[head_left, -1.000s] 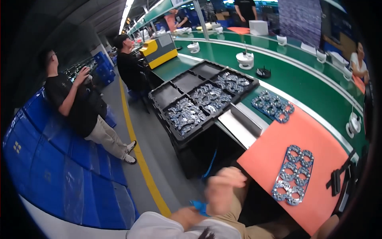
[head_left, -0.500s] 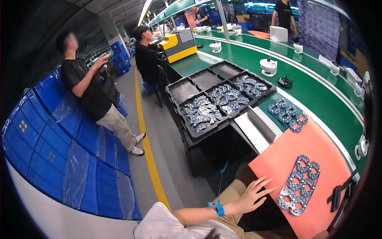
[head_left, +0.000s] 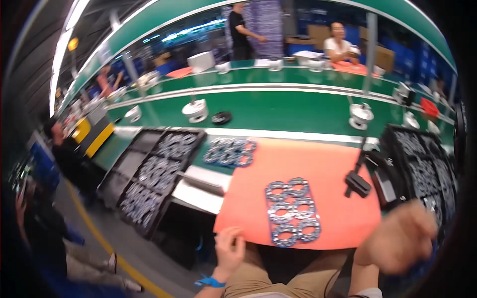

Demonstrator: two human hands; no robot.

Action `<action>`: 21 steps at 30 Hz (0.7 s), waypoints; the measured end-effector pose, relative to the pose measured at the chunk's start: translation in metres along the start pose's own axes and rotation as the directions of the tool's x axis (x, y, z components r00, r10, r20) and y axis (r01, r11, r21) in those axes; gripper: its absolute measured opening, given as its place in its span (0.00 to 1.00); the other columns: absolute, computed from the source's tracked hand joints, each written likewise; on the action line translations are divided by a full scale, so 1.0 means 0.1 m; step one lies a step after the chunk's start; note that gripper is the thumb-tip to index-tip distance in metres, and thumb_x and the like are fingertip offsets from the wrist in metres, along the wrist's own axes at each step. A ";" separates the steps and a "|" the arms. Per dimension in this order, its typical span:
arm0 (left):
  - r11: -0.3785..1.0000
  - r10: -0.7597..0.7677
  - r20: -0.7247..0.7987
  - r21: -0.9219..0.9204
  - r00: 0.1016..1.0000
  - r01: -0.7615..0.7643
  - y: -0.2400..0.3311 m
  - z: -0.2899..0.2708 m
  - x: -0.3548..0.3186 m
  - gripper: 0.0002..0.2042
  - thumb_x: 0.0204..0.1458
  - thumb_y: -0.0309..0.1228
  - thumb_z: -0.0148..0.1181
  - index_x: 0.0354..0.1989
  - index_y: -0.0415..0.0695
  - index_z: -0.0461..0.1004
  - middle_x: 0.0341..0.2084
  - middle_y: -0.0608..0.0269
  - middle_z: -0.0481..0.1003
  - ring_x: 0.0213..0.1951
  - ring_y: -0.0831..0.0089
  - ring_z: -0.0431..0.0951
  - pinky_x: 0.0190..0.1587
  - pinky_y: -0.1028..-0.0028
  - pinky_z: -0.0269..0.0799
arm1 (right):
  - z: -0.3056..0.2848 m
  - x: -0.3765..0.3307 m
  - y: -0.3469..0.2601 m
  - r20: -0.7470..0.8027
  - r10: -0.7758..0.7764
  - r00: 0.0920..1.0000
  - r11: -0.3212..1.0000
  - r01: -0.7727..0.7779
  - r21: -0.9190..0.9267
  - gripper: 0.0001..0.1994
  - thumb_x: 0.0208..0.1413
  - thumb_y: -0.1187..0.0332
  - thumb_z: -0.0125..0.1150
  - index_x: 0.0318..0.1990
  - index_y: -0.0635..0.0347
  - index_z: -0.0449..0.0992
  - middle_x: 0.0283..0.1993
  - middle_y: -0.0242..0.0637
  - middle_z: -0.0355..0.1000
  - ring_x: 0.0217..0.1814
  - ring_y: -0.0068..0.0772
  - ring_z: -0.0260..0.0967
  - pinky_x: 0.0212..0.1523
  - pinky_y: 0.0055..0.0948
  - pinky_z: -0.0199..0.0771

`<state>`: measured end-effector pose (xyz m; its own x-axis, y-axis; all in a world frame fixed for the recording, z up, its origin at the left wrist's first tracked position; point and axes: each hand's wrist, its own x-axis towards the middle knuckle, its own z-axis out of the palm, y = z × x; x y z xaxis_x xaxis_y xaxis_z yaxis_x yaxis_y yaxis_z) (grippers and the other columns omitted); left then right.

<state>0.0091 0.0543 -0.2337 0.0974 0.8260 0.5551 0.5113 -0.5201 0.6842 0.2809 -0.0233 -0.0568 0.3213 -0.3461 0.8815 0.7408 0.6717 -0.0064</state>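
Note:
My left hand (head_left: 230, 251) is at the near left corner of the orange mat (head_left: 328, 208), its fingers loosely bent and a little apart, nothing visible in them. A blue strap is around that wrist (head_left: 210, 281). My right hand (head_left: 402, 238) is raised beyond the mat's near right corner, close to the right-hand black tray; motion smears its fingers. Between my hands, untouched, lies a blue panel of ring-shaped circuit boards (head_left: 292, 212). A second such panel (head_left: 229, 152) rests at the mat's far left corner. A black clamp-like device (head_left: 358, 184) is over the mat's right side.
Black compartment trays of circuit boards stand at left (head_left: 149, 171) and right (head_left: 422, 164). A white metal piece (head_left: 201, 186) sits left of the mat. The green conveyor (head_left: 278, 111) beyond carries white round housings (head_left: 195, 110). Several people are around; one stands at left (head_left: 42, 228).
The view has swung right, bringing my right hand, the right-hand tray and my legs into sight. My left hand's fingers, spread before, are now bent.

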 end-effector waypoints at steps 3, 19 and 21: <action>0.999 0.045 0.108 -0.031 0.993 -0.042 0.03 -0.05 0.55 0.10 0.49 0.23 0.54 0.40 0.38 0.74 0.34 0.53 0.73 0.37 0.57 0.72 0.41 0.67 0.68 | -0.08 -0.57 0.70 0.596 0.379 0.708 0.881 -0.472 0.000 0.11 0.51 0.77 0.49 0.43 0.61 0.70 0.39 0.41 0.73 0.38 0.30 0.68 0.46 0.29 0.66; 0.586 -0.172 0.568 -0.598 0.805 0.547 0.15 1.41 1.31 0.33 0.51 0.25 0.59 0.63 0.34 0.50 0.55 0.49 0.62 0.51 0.69 0.66 0.53 0.72 0.66 | 0.00 -1.57 1.96 0.816 0.539 -0.208 0.480 -0.720 -0.501 0.11 0.50 0.74 0.60 0.42 0.60 0.75 0.36 0.35 0.74 0.38 0.25 0.72 0.39 0.24 0.72; 0.566 -0.186 0.564 -0.607 0.804 0.557 0.17 1.41 1.29 0.32 0.51 0.20 0.58 0.63 0.32 0.49 0.54 0.50 0.63 0.50 0.72 0.67 0.53 0.75 0.67 | 0.02 -1.50 1.91 0.835 0.541 -0.103 0.666 -0.553 -0.500 0.09 0.49 0.73 0.62 0.39 0.60 0.76 0.34 0.35 0.74 0.35 0.25 0.72 0.36 0.24 0.72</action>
<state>0.1503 0.1823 -0.2175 0.4653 0.8836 0.0524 -0.1749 0.0338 0.9840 0.3731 0.1579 -0.1894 -0.1246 0.9458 0.2999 0.6108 0.3113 -0.7280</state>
